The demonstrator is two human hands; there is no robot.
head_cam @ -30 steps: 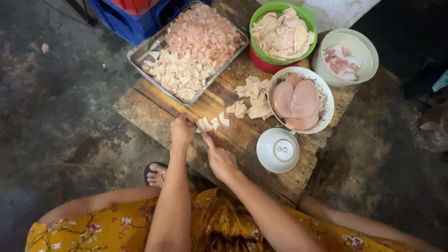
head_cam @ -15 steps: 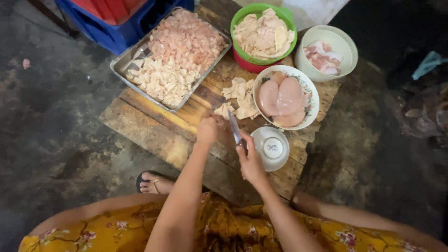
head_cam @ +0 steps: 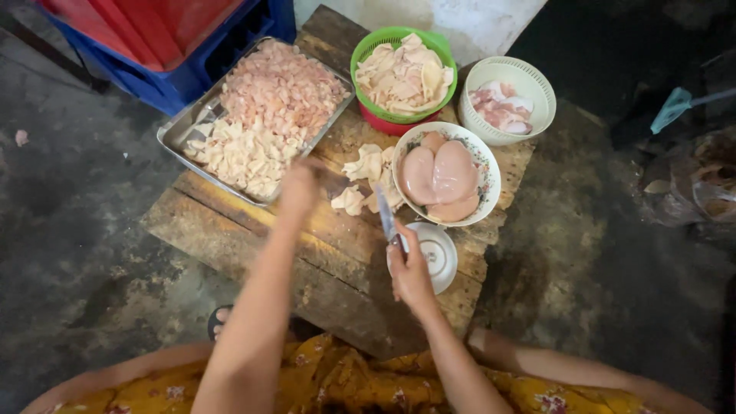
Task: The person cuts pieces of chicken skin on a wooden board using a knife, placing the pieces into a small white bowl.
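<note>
A: Right hand (head_cam: 412, 276)?
B: Fingers wrapped tight round a thin steel knife (head_cam: 385, 216), blade pointing far, beside pale floppy chicken slices (head_cam: 368, 180) on the rough plank board (head_cam: 253, 238).
A: Left hand (head_cam: 300, 188)?
B: Blurred over the metal tray (head_cam: 178, 132) edge; grip unclear.

green basket (head_cam: 445, 47) | white colander (head_cam: 543, 84) | floral-rimmed bowl (head_cam: 486, 159) | blue crate (head_cam: 184, 77) | yellow flowered dress (head_cam: 345, 383)

Even overhead light on the centre, dark vignetted corners, motion-blurred left hand (head_cam: 300, 186), soft shadows
</note>
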